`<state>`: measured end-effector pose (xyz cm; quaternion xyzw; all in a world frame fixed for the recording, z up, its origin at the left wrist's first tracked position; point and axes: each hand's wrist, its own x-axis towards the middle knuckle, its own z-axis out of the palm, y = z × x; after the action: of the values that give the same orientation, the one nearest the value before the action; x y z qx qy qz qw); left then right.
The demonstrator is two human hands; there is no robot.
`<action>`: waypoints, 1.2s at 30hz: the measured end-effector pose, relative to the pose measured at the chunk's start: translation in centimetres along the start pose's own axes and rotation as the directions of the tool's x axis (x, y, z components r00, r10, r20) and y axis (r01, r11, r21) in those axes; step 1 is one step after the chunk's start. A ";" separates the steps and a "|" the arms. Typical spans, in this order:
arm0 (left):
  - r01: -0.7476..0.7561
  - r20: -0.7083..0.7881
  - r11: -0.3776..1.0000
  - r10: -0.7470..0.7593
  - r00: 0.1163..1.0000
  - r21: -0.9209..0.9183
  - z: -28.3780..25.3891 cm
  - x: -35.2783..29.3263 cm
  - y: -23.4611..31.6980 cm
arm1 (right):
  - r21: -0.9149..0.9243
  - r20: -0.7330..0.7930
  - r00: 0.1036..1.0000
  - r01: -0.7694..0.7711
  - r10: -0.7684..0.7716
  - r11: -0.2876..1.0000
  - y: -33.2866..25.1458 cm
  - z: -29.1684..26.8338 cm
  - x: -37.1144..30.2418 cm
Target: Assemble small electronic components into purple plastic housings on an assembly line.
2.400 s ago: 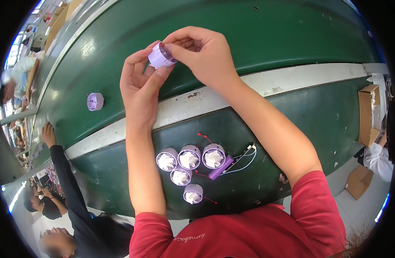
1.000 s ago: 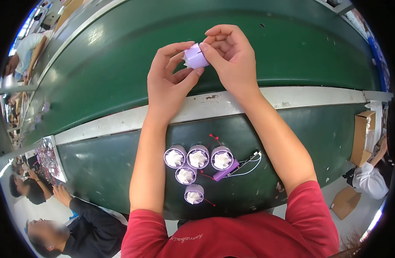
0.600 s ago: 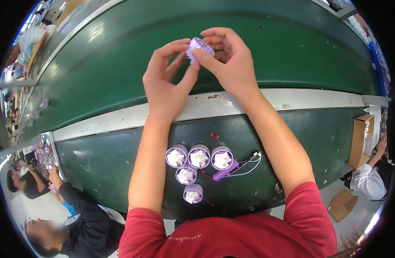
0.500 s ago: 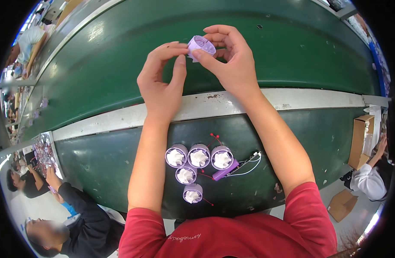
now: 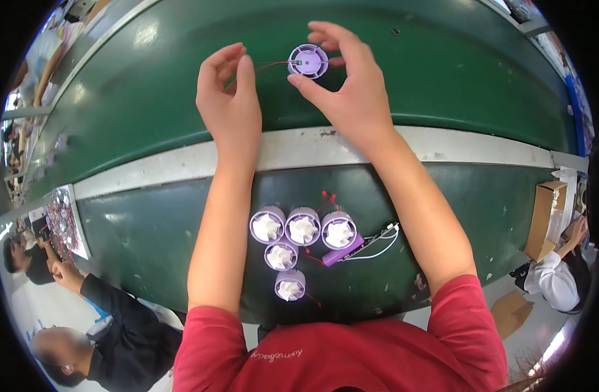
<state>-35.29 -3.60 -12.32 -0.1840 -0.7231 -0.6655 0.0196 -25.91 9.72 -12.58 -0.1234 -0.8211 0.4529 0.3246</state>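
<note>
A round purple fan housing (image 5: 308, 61), spoked face up with a small green part near its hub, is over the green belt. My right hand (image 5: 351, 78) curves around it, thumb at the near edge and a finger at the right side. A thin red wire (image 5: 271, 64) runs from the housing to my left hand (image 5: 229, 88), whose closed fingertips pinch its end. Nearer me, several purple housings with white impellers (image 5: 303, 228) stand grouped between my forearms, some with red wires. Beside them lie a purple cylinder (image 5: 337, 256) and a narrow circuit board with a white cable (image 5: 379, 253).
A pale metal rail (image 5: 299, 149) separates the belt (image 5: 456, 78) from the dark green near table (image 5: 149, 242). Cardboard boxes (image 5: 544, 219) stand at the right. A person in dark sleeves (image 5: 133, 336) sits at the left, near a tray of small parts (image 5: 65, 222); another person is at the right.
The housing has turned from its open side showing to its spoked face upward. My left hand has moved away to the left, drawing the red wire out straight.
</note>
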 end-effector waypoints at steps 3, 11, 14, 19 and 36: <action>0.019 -0.054 0.999 -0.021 0.998 -0.041 -0.1 0.1 0.0 | -0.311 -0.102 0.947 0.262 -0.306 0.914 -1.7 -0.6 0.1; -0.016 -0.280 0.989 -0.026 0.959 -0.149 -0.9 0.9 -0.9 | 0.044 0.761 0.613 0.279 -0.213 0.959 -8.6 -1.1 -3.4; -0.015 -0.290 0.961 -0.068 0.955 -0.275 -0.4 0.7 -0.3 | -0.046 0.831 0.547 0.245 -0.099 0.968 -9.6 -0.8 -4.0; -0.021 -0.296 0.918 -0.106 0.949 -0.397 -0.7 0.7 0.1 | -0.148 0.902 0.431 0.251 0.026 0.957 -9.9 -1.2 -3.6; 0.014 -0.274 0.868 -0.172 0.946 -0.496 -1.0 0.9 0.3 | -0.138 0.871 0.487 0.370 -0.065 0.919 -11.4 -0.4 -5.4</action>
<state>-36.24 -4.36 -11.68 -0.0410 -0.5278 -0.8467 0.0529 -20.52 0.88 -5.30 0.1724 -0.9417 0.2751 -0.0882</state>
